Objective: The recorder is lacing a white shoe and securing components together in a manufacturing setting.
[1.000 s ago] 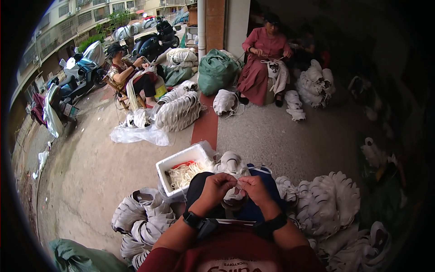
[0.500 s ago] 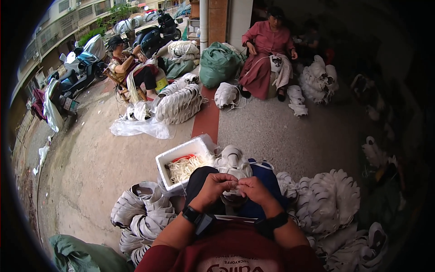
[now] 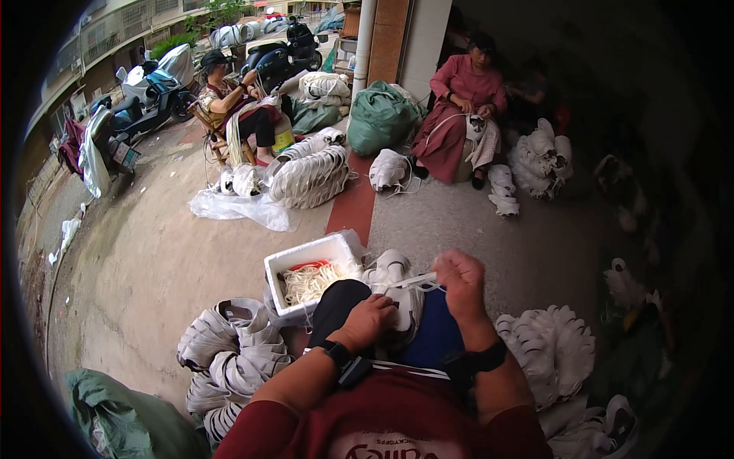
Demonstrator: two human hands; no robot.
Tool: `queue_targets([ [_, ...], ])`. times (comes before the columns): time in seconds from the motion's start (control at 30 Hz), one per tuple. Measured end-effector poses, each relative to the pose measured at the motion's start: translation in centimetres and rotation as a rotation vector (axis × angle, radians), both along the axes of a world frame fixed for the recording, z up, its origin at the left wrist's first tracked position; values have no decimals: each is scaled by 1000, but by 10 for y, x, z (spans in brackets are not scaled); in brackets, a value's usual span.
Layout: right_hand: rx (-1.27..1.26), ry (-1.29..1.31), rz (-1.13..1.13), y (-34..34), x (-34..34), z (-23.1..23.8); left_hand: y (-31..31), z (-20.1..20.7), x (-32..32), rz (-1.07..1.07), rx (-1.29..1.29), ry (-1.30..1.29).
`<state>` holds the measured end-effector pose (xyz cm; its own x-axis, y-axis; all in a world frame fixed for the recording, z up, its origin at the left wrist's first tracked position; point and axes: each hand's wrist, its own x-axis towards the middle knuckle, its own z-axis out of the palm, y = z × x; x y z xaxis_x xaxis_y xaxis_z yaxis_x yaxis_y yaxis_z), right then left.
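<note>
From where I stand, the right hand pinches a white lace above 1 pale shoe upper, which the left hand touches, its grip unclear.

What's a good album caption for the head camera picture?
Right hand holds white lace out; left hand at a white shoe upper.

Upside-down lettering, maroon shirt, seemingly cropped
</note>
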<state>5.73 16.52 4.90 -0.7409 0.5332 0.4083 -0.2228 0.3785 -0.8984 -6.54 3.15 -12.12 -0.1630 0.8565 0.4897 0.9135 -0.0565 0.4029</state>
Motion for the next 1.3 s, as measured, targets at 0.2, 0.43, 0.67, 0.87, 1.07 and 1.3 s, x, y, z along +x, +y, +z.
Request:
queue_targets([
  [0.2, 244, 974, -49, -39, 66, 190, -5, -4, 0, -19, 16, -89],
  [0.43, 343, 645, -106, -51, 67, 187, 12, -12, -19, 281, 103, -897],
  [0.67, 318, 578, -127, -38, 70, 184, 50, -1, -43, 182, -348, -117],
  [0.87, 281, 538, -61, -38, 65, 184, 64, -3, -44, 266, -422, -232],
  [1.07, 348, 609, -126, -46, 51, 179, 51, 1, -39, 446, -342, -555],
  [1.3, 50, 595, 181, -72, 26, 185, 39, 14, -15, -126, 169, -384],
])
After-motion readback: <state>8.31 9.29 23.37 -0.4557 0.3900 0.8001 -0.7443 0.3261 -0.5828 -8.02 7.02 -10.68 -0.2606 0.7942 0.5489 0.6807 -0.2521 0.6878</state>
